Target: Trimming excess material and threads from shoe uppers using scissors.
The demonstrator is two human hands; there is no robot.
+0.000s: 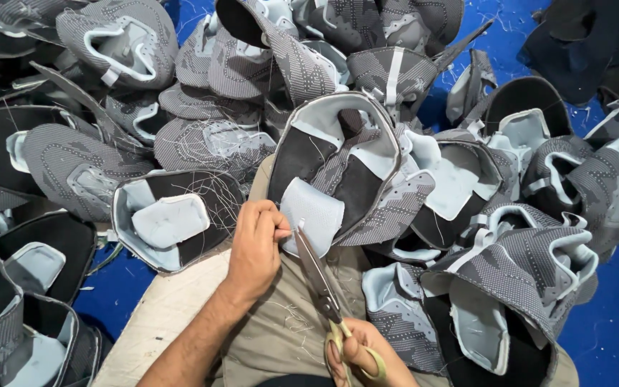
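Scissors (322, 276) sit low in the frame, right hand (363, 355) pinching their handles. Left hand (256, 247) pinches the grey shoe upper (338, 168); its fingers could get snipped, being so close.

Left hand (256, 244) pinches the pale tongue edge of a grey knit shoe upper (338, 168), held upright over the lap. Right hand (363, 355) has its grip closed around yellow-handled scissors (320, 276), blade tips touching the tongue edge. Piled grey uppers (202, 93) surround on the blue floor (610, 315).
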